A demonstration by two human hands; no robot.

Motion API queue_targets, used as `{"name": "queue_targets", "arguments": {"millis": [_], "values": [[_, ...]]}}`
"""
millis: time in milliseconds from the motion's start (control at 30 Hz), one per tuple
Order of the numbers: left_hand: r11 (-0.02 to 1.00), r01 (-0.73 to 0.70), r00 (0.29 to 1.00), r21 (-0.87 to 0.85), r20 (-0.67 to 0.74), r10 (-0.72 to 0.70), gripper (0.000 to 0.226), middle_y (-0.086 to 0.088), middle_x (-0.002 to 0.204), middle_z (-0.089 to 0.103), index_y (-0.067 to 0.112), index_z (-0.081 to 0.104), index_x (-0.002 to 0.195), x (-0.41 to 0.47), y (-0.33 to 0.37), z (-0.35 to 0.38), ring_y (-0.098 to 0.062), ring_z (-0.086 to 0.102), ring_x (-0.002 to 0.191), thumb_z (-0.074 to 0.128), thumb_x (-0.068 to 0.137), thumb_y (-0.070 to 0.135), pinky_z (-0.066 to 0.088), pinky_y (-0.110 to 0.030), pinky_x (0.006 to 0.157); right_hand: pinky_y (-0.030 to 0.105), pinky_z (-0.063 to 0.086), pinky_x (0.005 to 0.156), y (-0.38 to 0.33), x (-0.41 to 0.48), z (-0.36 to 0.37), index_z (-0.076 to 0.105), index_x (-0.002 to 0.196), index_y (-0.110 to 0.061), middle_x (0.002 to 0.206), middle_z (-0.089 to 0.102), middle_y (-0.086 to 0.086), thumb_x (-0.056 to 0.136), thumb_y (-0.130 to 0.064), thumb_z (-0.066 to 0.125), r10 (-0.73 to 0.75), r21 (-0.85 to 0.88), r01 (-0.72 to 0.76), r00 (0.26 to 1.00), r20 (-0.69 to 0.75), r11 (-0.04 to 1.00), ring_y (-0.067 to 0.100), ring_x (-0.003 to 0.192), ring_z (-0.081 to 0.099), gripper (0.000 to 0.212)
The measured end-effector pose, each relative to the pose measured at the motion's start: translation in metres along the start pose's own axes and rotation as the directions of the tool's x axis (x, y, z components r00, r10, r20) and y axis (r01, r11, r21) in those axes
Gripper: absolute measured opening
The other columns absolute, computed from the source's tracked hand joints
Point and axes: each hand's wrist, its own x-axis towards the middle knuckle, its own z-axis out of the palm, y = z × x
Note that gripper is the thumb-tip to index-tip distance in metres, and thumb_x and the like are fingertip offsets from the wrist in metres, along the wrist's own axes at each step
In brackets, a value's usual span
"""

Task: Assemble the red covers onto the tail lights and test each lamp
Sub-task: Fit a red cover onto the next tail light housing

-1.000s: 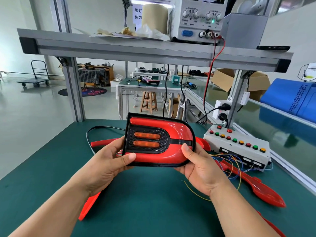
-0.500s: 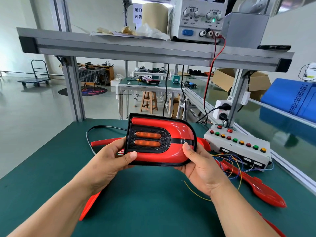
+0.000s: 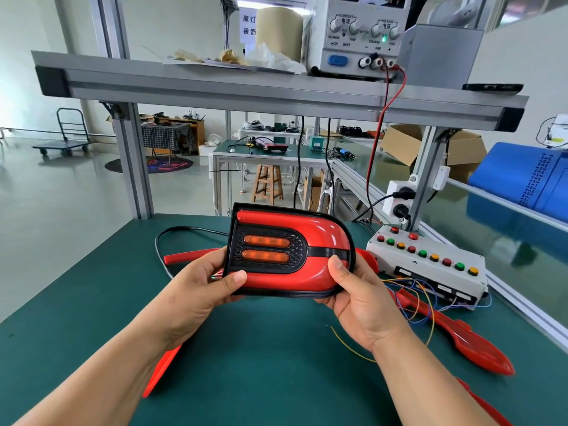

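Note:
I hold a tail light (image 3: 310, 259) above the green table (image 3: 276, 364), its glossy red cover and black rim facing me. Two amber strips (image 3: 266, 249) glow in its black grille on the left side. My left hand (image 3: 203, 290) grips the lamp's left end, thumb on the lower front. My right hand (image 3: 359, 296) grips the right end, thumb on the red cover. Thin coloured wires show behind the lamp by my left fingers. The lamp's back is hidden.
A white test box (image 3: 430, 265) with red, green and yellow buttons sits at the right, loose coloured wires (image 3: 415, 299) trailing from it. Long red covers (image 3: 455, 339) lie on the table right and left. A power supply (image 3: 359, 35) stands on the shelf above.
The lamp and both hands have risen very slightly; the grips are the same and the amber strips stay lit.

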Motion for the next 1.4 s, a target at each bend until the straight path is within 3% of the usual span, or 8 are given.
{"name": "queue_targets", "arguments": {"millis": [267,400,600,867,1000,1100,1233,1400], "values": [[0.992,0.062,0.998,-0.107,0.007,-0.062,0.048,-0.008,0.128,0.064,0.022,0.064,0.123,-0.002,-0.003,0.000,-0.023,0.061,0.117,0.077,0.079,0.036,0.053,-0.032,0.094,0.034,0.060,0.069,0.005,0.000,0.001,0.059,0.119,-0.014,0.106,0.073,0.013,0.080,-0.023,0.063,0.068,0.057,-0.067,0.998,-0.004,0.996,0.024,0.088,0.071,0.041],[0.988,0.071,0.997,-0.138,-0.004,-0.072,0.041,-0.005,0.125,0.066,0.026,0.064,0.121,-0.004,-0.004,0.006,-0.016,0.065,0.109,0.069,0.081,0.021,0.054,-0.023,0.079,0.034,0.059,0.072,0.007,-0.001,0.004,0.053,0.126,-0.015,0.114,0.071,0.015,0.080,-0.022,0.067,0.100,0.059,-0.101,0.995,0.020,0.993,0.026,0.095,0.071,0.048],[0.991,0.073,0.985,0.109,-0.164,-0.054,0.051,0.003,0.117,0.070,0.028,0.061,0.123,-0.002,0.009,0.008,-0.016,0.063,0.114,0.072,0.080,0.052,0.045,-0.032,0.099,0.038,0.059,0.074,0.007,-0.003,0.006,0.056,0.122,-0.017,0.109,0.073,0.012,0.070,-0.012,0.073,0.074,0.027,-0.073,0.997,-0.010,0.997,0.027,0.092,0.072,0.055],[0.903,0.095,0.873,-0.419,-0.401,-0.279,0.055,-0.019,0.094,0.073,0.021,0.067,0.106,0.003,0.020,0.013,-0.039,0.072,0.077,0.063,0.070,0.062,0.056,-0.050,0.060,0.034,0.051,0.095,0.020,-0.009,0.018,0.058,0.119,-0.033,0.116,0.071,0.003,0.056,-0.032,0.092,0.031,-0.241,-0.001,0.992,0.121,0.970,0.020,0.109,0.067,0.072],[0.921,0.065,0.870,-0.383,-0.430,-0.241,0.058,-0.021,0.093,0.073,0.013,0.064,0.110,0.001,0.016,0.014,-0.039,0.072,0.076,0.061,0.074,0.059,0.057,-0.050,0.058,0.046,0.049,0.101,0.022,-0.007,0.024,0.064,0.118,-0.031,0.119,0.070,0.002,0.051,-0.065,0.086,0.064,-0.215,-0.056,0.998,0.028,0.975,0.021,0.113,0.065,0.078],[0.915,0.110,0.942,-0.388,-0.252,-0.221,0.061,-0.024,0.107,0.070,0.010,0.062,0.119,-0.001,0.015,0.015,-0.043,0.069,0.092,0.059,0.079,0.056,0.058,-0.051,0.069,0.052,0.044,0.106,0.020,-0.004,0.026,0.065,0.120,-0.024,0.119,0.070,0.002,0.052,-0.081,0.074,0.025,-0.210,-0.060,0.986,-0.166,0.976,0.025,0.115,0.064,0.089],[0.948,0.116,0.955,-0.297,-0.230,-0.189,0.059,-0.023,0.108,0.070,0.002,0.056,0.121,-0.001,0.008,0.020,-0.039,0.069,0.097,0.053,0.086,0.049,0.058,-0.049,0.075,0.057,0.049,0.098,0.019,-0.004,0.023,0.073,0.103,-0.017,0.108,0.073,0.013,0.071,-0.054,0.073,0.023,-0.058,-0.036,0.975,-0.220,0.998,0.033,0.103,0.069,0.049],[0.995,0.091,0.940,-0.051,-0.326,-0.102,0.079,-0.024,0.112,0.067,0.004,0.057,0.114,0.002,0.006,0.018,-0.042,0.064,0.106,0.056,0.075,0.072,0.050,-0.057,0.092,0.060,0.050,0.096,0.019,-0.003,0.025,0.070,0.109,-0.007,0.107,0.072,0.019,0.073,-0.045,0.073,0.005,0.012,-0.002,0.967,-0.255,1.000,0.038,0.102,0.069,0.053]]}}
